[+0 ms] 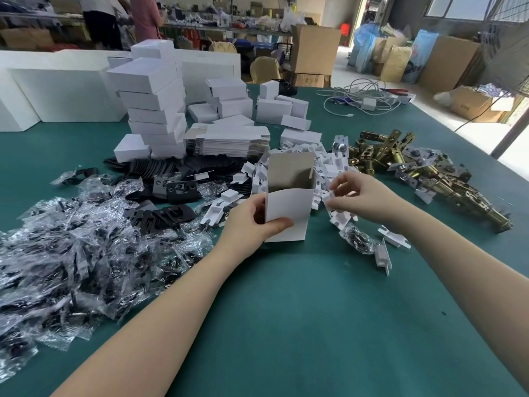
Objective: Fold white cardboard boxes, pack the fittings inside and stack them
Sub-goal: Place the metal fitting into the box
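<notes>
An open white cardboard box (287,207) stands upright on the green table (300,310), its top flap raised and its grey inside showing. My left hand (249,222) grips the box low on its left side, thumb across the front. To the right of the box, my right hand (363,196) pinches a small white cardboard insert (329,199) over the pile of white inserts (326,167). Brass latch fittings (415,167) lie in a heap at the right.
Bagged black parts (71,253) cover the left of the table, with black plates (171,190) behind them. Flat box blanks (229,141) and a tall stack of closed white boxes (154,110) stand farther back. Cables (363,101) lie at the far right. Two people stand in the background.
</notes>
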A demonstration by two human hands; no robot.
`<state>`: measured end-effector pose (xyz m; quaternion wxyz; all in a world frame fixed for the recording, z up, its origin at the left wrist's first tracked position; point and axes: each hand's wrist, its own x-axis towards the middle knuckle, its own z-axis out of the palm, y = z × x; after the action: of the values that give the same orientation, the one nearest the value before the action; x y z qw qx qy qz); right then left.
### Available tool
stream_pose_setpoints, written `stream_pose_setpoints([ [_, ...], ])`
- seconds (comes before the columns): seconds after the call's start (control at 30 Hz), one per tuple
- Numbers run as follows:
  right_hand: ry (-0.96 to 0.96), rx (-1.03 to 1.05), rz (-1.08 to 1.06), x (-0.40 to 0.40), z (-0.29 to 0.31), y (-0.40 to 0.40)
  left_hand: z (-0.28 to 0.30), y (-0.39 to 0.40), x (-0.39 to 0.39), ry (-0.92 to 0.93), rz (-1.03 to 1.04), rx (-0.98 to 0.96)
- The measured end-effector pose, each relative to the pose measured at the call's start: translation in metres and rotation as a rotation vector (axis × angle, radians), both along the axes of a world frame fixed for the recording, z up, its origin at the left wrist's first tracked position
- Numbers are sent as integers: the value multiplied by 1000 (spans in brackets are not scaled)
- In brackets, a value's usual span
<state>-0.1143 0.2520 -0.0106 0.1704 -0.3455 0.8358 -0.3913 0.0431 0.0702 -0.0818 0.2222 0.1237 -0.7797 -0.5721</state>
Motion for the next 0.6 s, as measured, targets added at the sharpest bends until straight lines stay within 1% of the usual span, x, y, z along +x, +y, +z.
stream_pose_setpoints([
  [0.07, -13, -37, 0, 1, -1, 1, 0, 0, 0, 2, 0, 1],
  [0.13, 22, 12, 42, 3, -4, 1, -1, 0, 0, 4, 5, 13],
  [0.2, 165, 124, 78, 4, -9, -1, -1, 1, 0, 6, 8, 22],
  [0.33, 517, 457, 134, 12, -19, -10, -2, 2, 0, 17, 6, 40],
  [0.37, 601, 517, 136, 14, -19, -12, -2, 2, 0, 20, 3, 41],
  [0.43, 720, 569, 129, 19, -18, -15, -2, 2, 0, 22, 0, 36],
  [0.5, 765, 607, 147, 22, -15, -19, -2, 2, 0, 25, -3, 40],
  [0.6, 766, 687, 179, 27, -10, -24, -2, 2, 0, 28, -10, 48],
])
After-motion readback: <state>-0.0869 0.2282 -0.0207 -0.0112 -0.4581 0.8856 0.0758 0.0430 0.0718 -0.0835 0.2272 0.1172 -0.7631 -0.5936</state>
